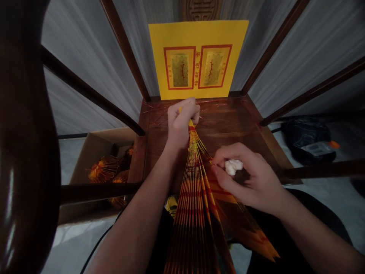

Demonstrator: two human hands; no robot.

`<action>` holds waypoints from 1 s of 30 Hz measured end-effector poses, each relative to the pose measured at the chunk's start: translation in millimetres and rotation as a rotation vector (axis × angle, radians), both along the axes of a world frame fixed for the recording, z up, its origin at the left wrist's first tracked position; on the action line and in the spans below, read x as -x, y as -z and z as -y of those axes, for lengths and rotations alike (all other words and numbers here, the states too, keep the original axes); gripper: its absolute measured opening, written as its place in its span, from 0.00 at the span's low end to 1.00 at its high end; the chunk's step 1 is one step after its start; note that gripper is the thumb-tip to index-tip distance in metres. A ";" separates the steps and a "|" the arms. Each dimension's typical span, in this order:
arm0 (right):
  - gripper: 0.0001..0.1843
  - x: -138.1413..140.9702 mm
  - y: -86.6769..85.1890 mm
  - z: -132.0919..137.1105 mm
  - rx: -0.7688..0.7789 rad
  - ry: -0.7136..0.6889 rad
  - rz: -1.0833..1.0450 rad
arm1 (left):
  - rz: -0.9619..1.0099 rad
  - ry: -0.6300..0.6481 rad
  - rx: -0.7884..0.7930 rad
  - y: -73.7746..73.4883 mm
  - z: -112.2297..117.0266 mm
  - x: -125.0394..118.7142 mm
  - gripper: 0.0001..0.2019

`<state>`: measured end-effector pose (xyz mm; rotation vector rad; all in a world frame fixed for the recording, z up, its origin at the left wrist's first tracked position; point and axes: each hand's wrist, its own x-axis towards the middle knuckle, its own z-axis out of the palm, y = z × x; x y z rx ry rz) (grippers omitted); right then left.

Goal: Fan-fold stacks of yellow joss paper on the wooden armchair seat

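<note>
A pleated fan of yellow and red paper [196, 190] lies across the wooden chair seat [228, 121] and spreads toward me. My left hand [181, 121] is closed in a pinch on the fan's narrow far end. My right hand [245, 179] is curled on the fan's right edge, with a small white wad [234, 166] held in its fingers. A flat yellow sheet [196, 59] with two red-framed panels leans upright at the back of the seat.
Dark wooden chair arms [94, 95] and rails frame the seat on both sides. A cardboard box [97, 171] at the left holds finished folded paper pieces [104, 168]. A dark device [309, 140] sits on the floor at the right.
</note>
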<state>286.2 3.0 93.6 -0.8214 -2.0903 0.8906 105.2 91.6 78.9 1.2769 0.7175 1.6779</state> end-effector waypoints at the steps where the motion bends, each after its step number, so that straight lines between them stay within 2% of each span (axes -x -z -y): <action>1: 0.12 0.6 0.6 0.1 -0.038 -0.011 -0.015 | -0.001 -0.005 -0.005 0.4 0.0 -0.2 0.22; 4: 0.11 3.5 1.5 0.0 -0.085 -0.038 -0.021 | -0.007 -0.019 0.001 0.7 0.4 -0.2 0.23; 6: 0.08 5.1 1.9 0.1 -0.079 -0.032 -0.010 | -0.018 -0.029 -0.004 0.7 0.4 0.0 0.23; 10: 0.08 5.6 2.7 0.5 -0.065 -0.014 0.009 | -0.029 -0.042 -0.029 1.5 -1.3 0.0 0.23; 19: 0.10 -0.3 0.4 -1.8 0.021 -0.059 0.076 | -0.035 -0.063 0.020 5.3 -6.5 1.6 0.33; 23: 0.15 -0.7 6.9 -1.5 -0.071 0.013 0.112 | -0.012 -0.057 0.022 5.7 -7.4 1.2 0.32; 26: 0.19 0.4 10.2 -3.1 -0.169 -0.025 0.064 | -0.017 -0.050 0.016 5.2 -6.3 0.7 0.31; 30: 0.09 3.1 6.0 -4.0 -0.190 -0.049 0.055 | -0.026 -0.086 0.000 5.3 -5.0 -1.2 0.26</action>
